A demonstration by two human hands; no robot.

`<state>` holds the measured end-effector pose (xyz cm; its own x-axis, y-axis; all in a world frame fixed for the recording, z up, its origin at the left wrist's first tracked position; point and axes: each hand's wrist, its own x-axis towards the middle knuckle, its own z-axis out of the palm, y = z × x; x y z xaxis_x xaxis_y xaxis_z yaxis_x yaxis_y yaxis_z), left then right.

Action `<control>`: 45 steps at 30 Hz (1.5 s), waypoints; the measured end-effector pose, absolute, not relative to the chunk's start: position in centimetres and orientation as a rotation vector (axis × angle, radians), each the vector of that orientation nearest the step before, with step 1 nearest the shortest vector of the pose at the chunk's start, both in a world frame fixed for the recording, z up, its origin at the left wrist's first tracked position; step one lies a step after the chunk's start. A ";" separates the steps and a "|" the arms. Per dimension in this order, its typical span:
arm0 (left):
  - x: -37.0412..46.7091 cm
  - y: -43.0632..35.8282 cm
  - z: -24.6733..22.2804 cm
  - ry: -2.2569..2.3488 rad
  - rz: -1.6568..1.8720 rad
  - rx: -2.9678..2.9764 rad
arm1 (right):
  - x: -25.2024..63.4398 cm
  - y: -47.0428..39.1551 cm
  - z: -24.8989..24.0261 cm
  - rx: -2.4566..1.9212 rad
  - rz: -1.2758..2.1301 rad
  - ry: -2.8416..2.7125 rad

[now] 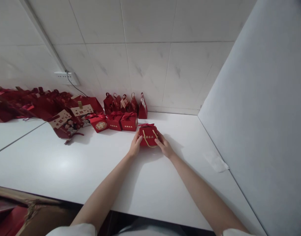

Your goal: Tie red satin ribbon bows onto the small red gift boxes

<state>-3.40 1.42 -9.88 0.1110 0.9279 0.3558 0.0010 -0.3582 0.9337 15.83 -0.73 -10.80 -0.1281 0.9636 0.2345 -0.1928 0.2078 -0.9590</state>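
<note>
I have the small red gift box (148, 135) on the white bench (66, 164), my left hand (135, 146) and right hand (165, 146) pinching its sides. I judge I'm placing it; next, line it up beside the row of boxes (114, 120).

Far wall (145, 65): large pale marble-look tiles with thin grey grout lines, evenly lit.
Right wall (268, 124): plain grey-white panel, running from near right to the far corner.
Table (66, 164): white, smooth, glossy top; soft light sheen at left; a dark seam (19, 137) crosses its far left part.
Power strip (66, 77): white, mounted on the far wall at left, with a grey cable (75, 87) dropping to the right.
Cardboard box (22, 213): brown, torn edge, near left below the table edge.
</note>
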 end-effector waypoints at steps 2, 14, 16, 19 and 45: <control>-3.4 1.3 -9.7 0.954 1.372 1.520 | 15.8 -0.8 -11.0 -0.852 1.218 -1.275; -1.9 1.8 -9.6 1.103 1.346 1.451 | 13.9 -1.0 -10.3 -0.919 1.071 -1.010; -1.4 2.1 -9.8 1.139 1.364 1.455 | 13.1 -0.4 -10.2 -0.930 1.044 -0.955; -1.2 2.4 -10.2 1.127 1.358 1.518 | 12.4 0.0 -10.0 -0.905 1.041 -0.939; -2.1 3.3 -9.1 1.016 1.194 1.682 | 13.4 -0.7 -9.6 -0.860 1.226 -0.910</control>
<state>-2.07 3.31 -9.10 0.2256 0.9258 0.3032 0.1513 -0.3408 0.9279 13.39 -0.73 -9.57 0.1036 0.9890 0.1052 -0.3869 0.1375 -0.9118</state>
